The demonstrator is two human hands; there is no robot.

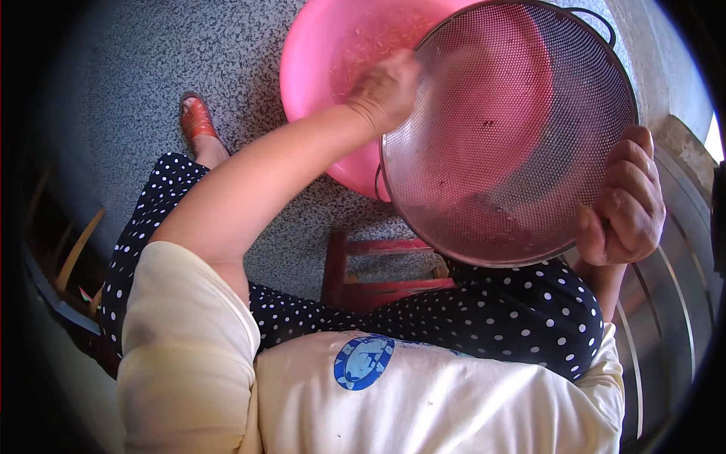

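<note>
A large round metal mesh strainer (491,129) with a dark rim and small loop handles is held tilted in front of me, partly over a pink basin (296,83). My right hand (624,200) is closed on the strainer's right rim, thumb toward me. At the left rim, my left hand (386,87) is smeared by motion. It looks curled against the edge, but its fingers do not show clearly. A few small dark specks lie on the mesh. Inside the basin are small pale bits, apparently in water; the strainer hides its right part.
A low red wooden stool (389,291) stands between my knees. Speckled grey floor (151,60) spreads to the left, under my foot in an orange-red sandal (198,117). Metal panels (665,295) run along the right, below a pale wall (658,57). Wooden pieces (79,250) stand at far left.
</note>
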